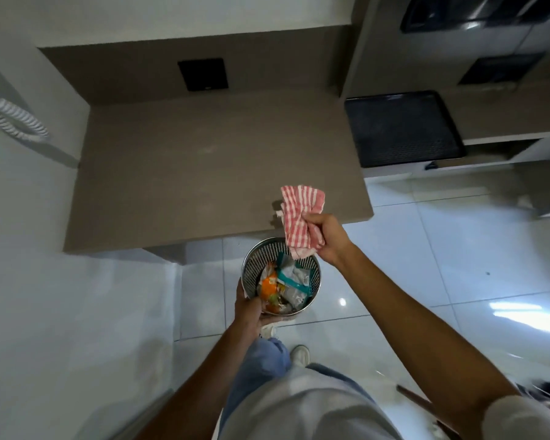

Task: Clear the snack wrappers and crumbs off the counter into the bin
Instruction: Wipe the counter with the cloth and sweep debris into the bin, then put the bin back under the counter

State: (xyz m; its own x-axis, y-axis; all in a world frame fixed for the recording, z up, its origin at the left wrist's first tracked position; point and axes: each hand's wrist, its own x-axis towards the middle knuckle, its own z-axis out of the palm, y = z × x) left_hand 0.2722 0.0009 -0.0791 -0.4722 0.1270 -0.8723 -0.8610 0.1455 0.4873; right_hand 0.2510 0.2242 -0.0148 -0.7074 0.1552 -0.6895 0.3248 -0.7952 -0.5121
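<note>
A round perforated metal bin (pixel 251 265) hangs just below the front edge of the brown counter (pixel 188 173). My left hand (pixel 251 308) grips its near rim and holds it up. Inside lie several snack wrappers (pixel 283 285), orange, teal and silvery. My right hand (pixel 326 238) is shut on a red-and-white striped cloth (pixel 299 214), held above the bin's far rim at the counter's edge. The cloth's upper end sticks up over the counter top. I see no wrappers on the counter surface.
A black tray (pixel 400 128) sits on a lower shelf to the right of the counter. A black square panel (pixel 203 74) is set in the back wall. A coiled white cord (pixel 10 117) hangs on the left wall. Glossy white floor tiles (pixel 426 265) lie below.
</note>
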